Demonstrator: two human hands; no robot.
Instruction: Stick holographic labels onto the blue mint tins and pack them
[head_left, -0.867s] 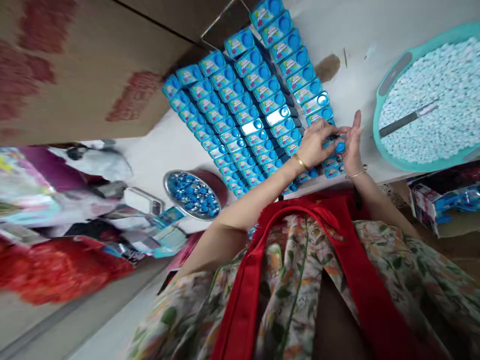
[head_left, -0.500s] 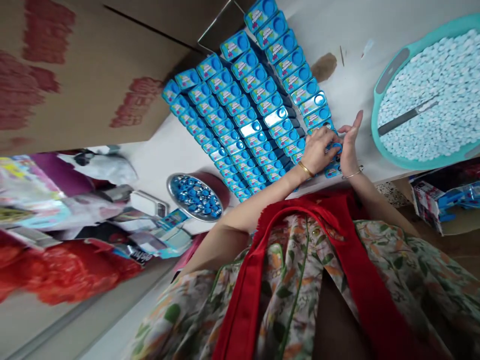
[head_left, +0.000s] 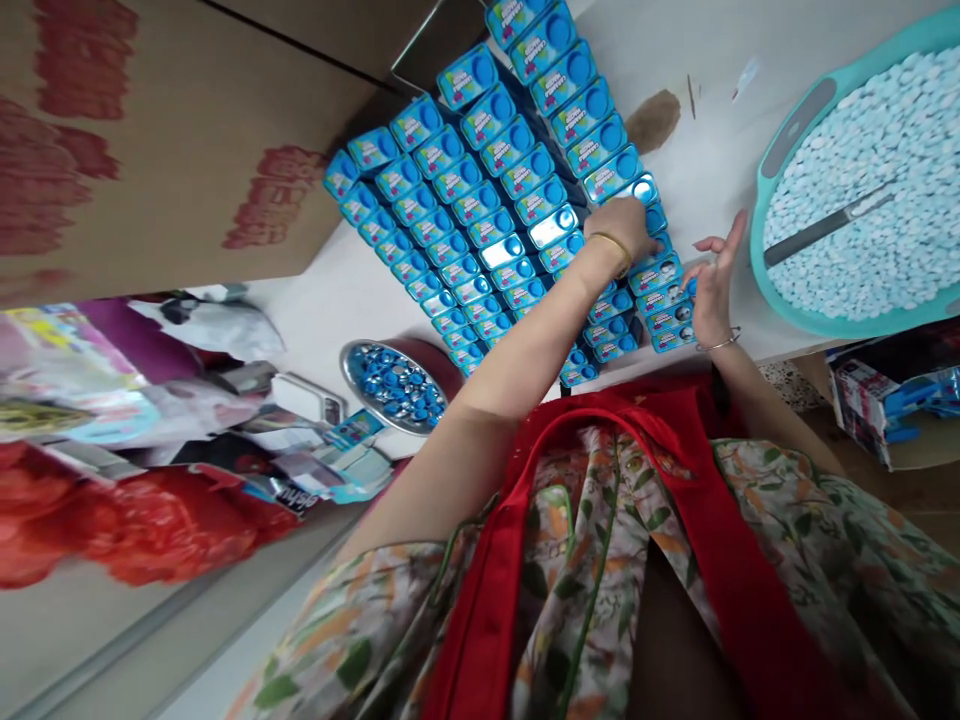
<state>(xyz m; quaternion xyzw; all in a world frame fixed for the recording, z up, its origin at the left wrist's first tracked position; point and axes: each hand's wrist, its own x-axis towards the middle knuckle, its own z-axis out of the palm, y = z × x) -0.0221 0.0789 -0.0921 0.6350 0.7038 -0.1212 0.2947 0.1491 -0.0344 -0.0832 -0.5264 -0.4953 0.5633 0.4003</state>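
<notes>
My left hand (head_left: 622, 225), with a gold bangle, reaches over the right-hand row of small blue boxes (head_left: 592, 112). Its fingers are bunched down against a box top, and what they grip is hidden. My right hand (head_left: 716, 290) is just right of that row, with a thin bracelet at the wrist. Its upper fingers stretch away while a blue cap (head_left: 691, 287) sits at its lower fingers. Several boxes near my right hand, such as one open box (head_left: 670, 318), show round holes with pale contents. Farther boxes have blue round caps on top.
At right is a turquoise basin (head_left: 756, 215) of pale pellets with a grey-handled knife (head_left: 817, 228) on them. A metal bowl (head_left: 349, 385) of blue caps stands at left. A cardboard box (head_left: 172, 230) fills the upper left, above red plastic bags (head_left: 150, 530).
My left hand has moved away from my right hand, up along the box row. My right hand has shifted slightly right, its fingers more spread. Open box tops now show between them.
</notes>
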